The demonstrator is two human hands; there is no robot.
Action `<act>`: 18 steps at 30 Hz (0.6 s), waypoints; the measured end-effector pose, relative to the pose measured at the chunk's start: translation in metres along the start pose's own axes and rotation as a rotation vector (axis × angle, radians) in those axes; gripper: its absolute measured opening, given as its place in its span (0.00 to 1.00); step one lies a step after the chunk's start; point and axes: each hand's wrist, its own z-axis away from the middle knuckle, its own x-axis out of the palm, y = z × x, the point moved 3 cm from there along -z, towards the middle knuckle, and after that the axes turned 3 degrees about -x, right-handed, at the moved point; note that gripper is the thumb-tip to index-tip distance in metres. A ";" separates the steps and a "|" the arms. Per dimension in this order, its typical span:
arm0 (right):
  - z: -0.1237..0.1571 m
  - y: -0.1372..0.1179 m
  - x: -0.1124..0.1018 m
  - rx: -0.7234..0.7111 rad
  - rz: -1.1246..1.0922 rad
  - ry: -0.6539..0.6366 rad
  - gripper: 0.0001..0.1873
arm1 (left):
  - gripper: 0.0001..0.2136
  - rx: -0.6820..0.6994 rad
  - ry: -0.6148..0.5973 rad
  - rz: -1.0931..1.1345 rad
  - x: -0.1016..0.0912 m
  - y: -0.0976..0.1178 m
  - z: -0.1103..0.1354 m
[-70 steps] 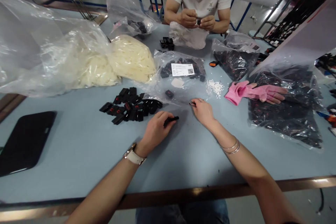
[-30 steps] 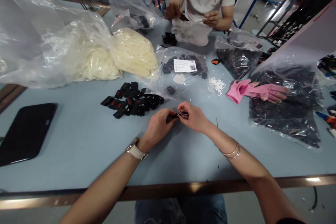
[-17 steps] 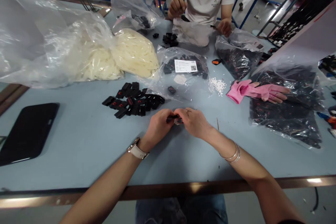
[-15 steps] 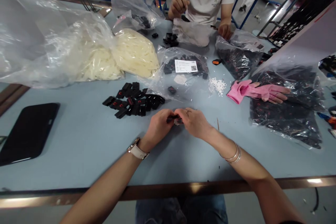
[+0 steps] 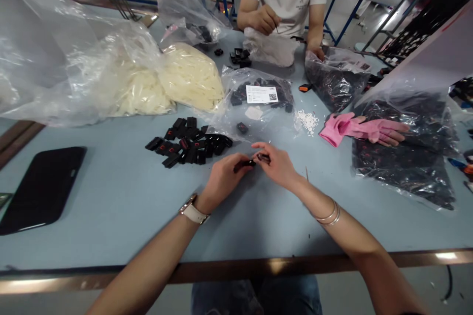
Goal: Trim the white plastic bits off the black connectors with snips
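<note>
My left hand (image 5: 222, 177), wearing a white-strapped watch, is closed on a small black plastic piece (image 5: 244, 164) that looks like a connector housing. Just to its right, my right hand (image 5: 280, 170) is closed around another small dark piece (image 5: 263, 157) with a shiny edge; its kind is too small to tell. The two pieces are close together, and I cannot tell if they touch. Beyond my left hand lies a pile of black connector housings (image 5: 192, 142), some with red marks. A labelled clear bag (image 5: 242, 89) of dark parts lies ahead of my hands.
Small white pieces (image 5: 307, 122) lie beside pink gloves (image 5: 343, 128), which rest partly on a bag of dark parts (image 5: 402, 172). Bags of cream-coloured parts (image 5: 190, 76) fill the back left. A black tray-like object (image 5: 42, 187) lies left. Opposite, a co-worker's hand (image 5: 266, 19) holds something thin.
My right hand has drawn slightly right, away from my left, with its index finger lifted and a dark piece now showing in it. The co-worker's hand has moved down and right.
</note>
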 end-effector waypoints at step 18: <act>-0.002 0.015 0.006 0.074 -0.286 0.099 0.17 | 0.04 0.008 -0.072 0.018 0.000 0.004 -0.001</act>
